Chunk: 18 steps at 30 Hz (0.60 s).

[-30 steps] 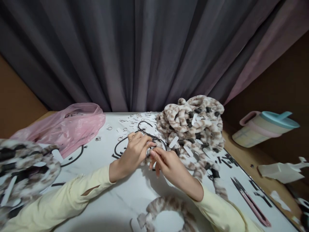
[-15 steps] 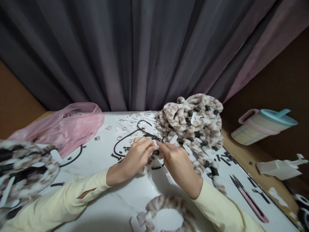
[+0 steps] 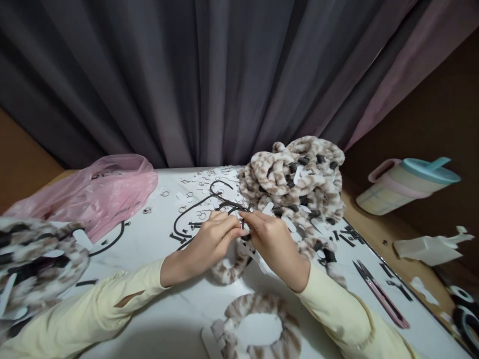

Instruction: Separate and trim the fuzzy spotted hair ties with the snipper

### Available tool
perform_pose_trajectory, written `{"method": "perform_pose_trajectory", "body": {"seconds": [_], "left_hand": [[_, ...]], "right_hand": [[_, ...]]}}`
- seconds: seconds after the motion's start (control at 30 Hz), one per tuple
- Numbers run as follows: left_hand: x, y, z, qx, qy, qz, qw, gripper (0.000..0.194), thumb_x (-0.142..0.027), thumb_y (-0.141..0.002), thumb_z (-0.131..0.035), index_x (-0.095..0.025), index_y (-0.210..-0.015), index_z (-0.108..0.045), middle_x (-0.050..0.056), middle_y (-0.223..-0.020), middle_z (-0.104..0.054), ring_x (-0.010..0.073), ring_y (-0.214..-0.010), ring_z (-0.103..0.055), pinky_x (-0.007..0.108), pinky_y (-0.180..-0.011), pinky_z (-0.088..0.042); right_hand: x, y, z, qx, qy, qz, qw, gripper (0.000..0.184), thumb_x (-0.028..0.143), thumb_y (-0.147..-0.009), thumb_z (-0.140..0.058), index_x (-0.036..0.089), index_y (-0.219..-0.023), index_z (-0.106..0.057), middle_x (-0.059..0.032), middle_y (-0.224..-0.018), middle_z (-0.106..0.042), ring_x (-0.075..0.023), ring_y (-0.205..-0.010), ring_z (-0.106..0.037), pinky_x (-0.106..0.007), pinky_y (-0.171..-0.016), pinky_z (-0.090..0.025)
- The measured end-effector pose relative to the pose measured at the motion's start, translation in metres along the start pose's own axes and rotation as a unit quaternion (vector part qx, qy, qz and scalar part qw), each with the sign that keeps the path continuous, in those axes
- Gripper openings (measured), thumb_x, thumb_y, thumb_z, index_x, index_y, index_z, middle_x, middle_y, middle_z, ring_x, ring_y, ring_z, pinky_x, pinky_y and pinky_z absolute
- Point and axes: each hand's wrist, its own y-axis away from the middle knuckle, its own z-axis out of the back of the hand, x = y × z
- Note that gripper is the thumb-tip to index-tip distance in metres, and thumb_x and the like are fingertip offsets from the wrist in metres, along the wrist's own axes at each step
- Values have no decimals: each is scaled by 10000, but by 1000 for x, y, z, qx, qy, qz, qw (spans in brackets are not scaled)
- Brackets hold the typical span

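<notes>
My left hand [image 3: 211, 242] and my right hand [image 3: 271, 242] meet over the middle of the white table [image 3: 179, 309], fingertips pinched together on one end of a brown-and-white fuzzy headband [image 3: 228, 269] that curves down beneath them. Both hands are closed. Just beyond my fingers lie thin black plastic bands [image 3: 190, 212]. A heap of the same fuzzy headbands [image 3: 295, 182] rises right behind my right hand.
A finished fuzzy headband [image 3: 258, 326] lies near the front edge. More fuzzy pieces [image 3: 33, 264] pile at the left beside a pink plastic bag [image 3: 93, 192]. Pink-handled snips [image 3: 379, 294] lie at the right. A lidded cup [image 3: 406, 184] stands off the table, right.
Both hands have lifted slightly and moved away from me, drawing the fuzzy headband up so more of its curve hangs below them. The view has tilted a little.
</notes>
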Motion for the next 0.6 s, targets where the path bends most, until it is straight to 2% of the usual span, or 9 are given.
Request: {"method": "perform_pose_trajectory", "body": {"seconds": [0.17,0.3,0.43,0.6], "left_hand": [[-2,2,-3,14,22,26,999,174,-161,-901,-469,-180,-734,-516,-24,-673,-540,134,-682,-485,237,-654,-362],[-3,3,-5,19,38,33,999,103,-125,-882,-488,-177,-807,-535,-22,-736,-581,126,-713,-522,217,-645,-382],[-1,5,-5,13,9,-11,1000,103,-121,-894,-465,-175,-848,-540,0,-778,-586,137,-737,-522,230,-663,-396],[0,8,-4,8,-49,-86,995,131,-90,-899,-414,-155,-860,-520,17,-727,-529,154,-700,-472,265,-675,-398]], "right_hand": [[1,-3,-3,27,11,-32,999,372,-20,-700,-424,142,-956,-640,-88,-815,-686,-209,-703,-633,-251,-578,-370],[1,-5,4,28,-23,-52,998,317,9,-742,-440,150,-930,-653,-86,-815,-699,-199,-718,-643,-240,-595,-367],[1,-7,16,62,-63,-36,995,294,11,-745,-449,166,-861,-671,-64,-757,-700,-169,-678,-633,-218,-587,-361],[0,-8,19,73,-106,-49,990,319,-22,-703,-426,150,-763,-688,-57,-661,-676,-133,-561,-559,-216,-539,-330]]}}
